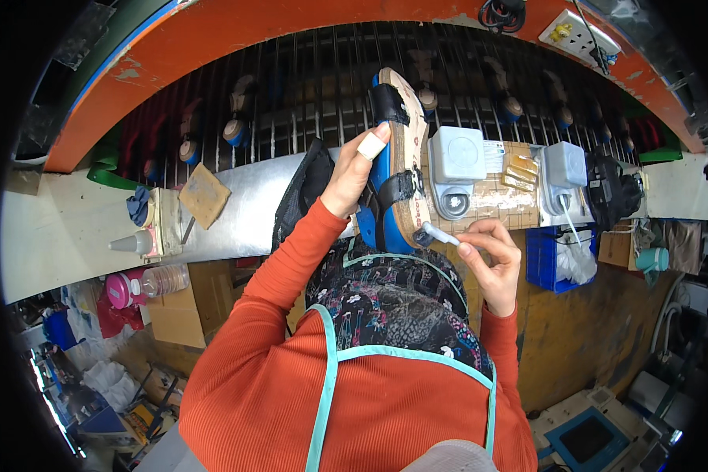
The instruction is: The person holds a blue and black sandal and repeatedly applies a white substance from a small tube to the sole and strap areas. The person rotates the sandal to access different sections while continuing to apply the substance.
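My left hand (pixel 350 175) grips a half-made sandal (pixel 407 149) by its left side, a pale wrap around the thumb. The sandal has a tan cork-like sole, black straps and a blue last inside it, and it is tilted lengthwise away from me. In my right hand (pixel 492 263), a slim white-handled brush (pixel 442 234) is pinched between thumb and fingers. Its dark tip meets the near end of the sole. Whether the tip presses on the sole or just hovers there, I cannot tell.
Two white pots (pixel 458 157) (pixel 565 167) stand on the bench right of the sandal, near amber blocks (pixel 520 171). Behind runs a rack of metal rods (pixel 291 118) carrying several more sandals. A tan square pad (pixel 204 195) lies left; a blue crate (pixel 544 259) hangs below right.
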### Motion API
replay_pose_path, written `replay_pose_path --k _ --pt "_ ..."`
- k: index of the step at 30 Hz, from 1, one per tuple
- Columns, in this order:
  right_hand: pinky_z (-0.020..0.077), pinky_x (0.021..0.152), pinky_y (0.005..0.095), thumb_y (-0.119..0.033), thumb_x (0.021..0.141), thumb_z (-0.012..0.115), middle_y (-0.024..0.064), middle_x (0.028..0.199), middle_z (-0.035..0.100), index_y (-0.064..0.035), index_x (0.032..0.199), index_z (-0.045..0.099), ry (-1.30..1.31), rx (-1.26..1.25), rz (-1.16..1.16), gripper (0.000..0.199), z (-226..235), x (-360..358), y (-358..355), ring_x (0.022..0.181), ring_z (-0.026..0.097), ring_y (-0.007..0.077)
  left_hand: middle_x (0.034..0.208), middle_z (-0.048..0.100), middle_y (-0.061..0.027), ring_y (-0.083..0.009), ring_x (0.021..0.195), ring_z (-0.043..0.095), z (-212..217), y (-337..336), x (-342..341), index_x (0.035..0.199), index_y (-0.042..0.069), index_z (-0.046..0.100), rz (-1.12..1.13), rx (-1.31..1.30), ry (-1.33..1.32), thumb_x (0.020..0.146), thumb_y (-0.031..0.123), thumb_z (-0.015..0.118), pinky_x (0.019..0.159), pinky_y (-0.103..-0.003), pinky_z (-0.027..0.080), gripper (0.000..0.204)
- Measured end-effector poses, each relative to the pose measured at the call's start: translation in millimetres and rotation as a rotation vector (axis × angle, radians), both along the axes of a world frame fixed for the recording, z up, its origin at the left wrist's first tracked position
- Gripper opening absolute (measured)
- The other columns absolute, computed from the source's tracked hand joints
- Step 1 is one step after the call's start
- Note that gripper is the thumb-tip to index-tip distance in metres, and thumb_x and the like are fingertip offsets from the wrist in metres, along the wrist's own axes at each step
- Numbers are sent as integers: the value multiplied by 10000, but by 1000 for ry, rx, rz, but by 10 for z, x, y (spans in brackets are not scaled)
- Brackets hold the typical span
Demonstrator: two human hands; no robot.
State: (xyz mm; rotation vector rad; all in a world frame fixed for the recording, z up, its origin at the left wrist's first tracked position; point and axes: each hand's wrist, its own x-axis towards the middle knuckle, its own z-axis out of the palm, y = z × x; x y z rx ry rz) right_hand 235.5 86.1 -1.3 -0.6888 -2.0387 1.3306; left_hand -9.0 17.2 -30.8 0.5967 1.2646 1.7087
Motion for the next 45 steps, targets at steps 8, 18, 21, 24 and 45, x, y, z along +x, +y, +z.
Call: replay_pose_path --k 8,18,21,24,45 --pt "364 697 268 -105 764 773 18 866 619 -72 905 763 -123 146 -150 145 41 -79 -70 621 504 83 981 636 -77 -105 858 591 42 -30 10 1156 -51 602 39 7 71 902 486 600 785 -246 477 595" --pt "297 728 288 -123 746 780 -7 882 614 -116 936 756 -122 547 -218 192 10 -186 -18 587 458 103 1019 654 -110 -124 900 610 28 -27 18 1219 -67 579 35 -13 135 908 432 618 815 -247 483 589" --pt "302 729 293 -120 739 782 -7 888 617 -116 929 755 -83 543 -205 193 -9 -190 2 610 482 106 1016 655 -105 -120 903 606 11 -14 -7 1200 -64 588 25 -7 147 905 448 608 827 -245 476 591" --pt "308 726 290 -114 728 785 0 878 621 -111 918 755 -82 433 -121 193 -11 -155 33 632 505 108 1021 655 -102 -119 908 604 -4 12 -59 1176 -51 605 -3 -29 109 899 474 599 843 -245 467 594" --pt "314 700 307 -123 698 785 -5 846 640 -144 903 758 17 583 231 207 201 -331 382 703 511 133 1296 590 -94 -163 1103 620 -78 69 -16 1373 109 490 -427 -132 -559 956 525 490 928 -319 523 589"
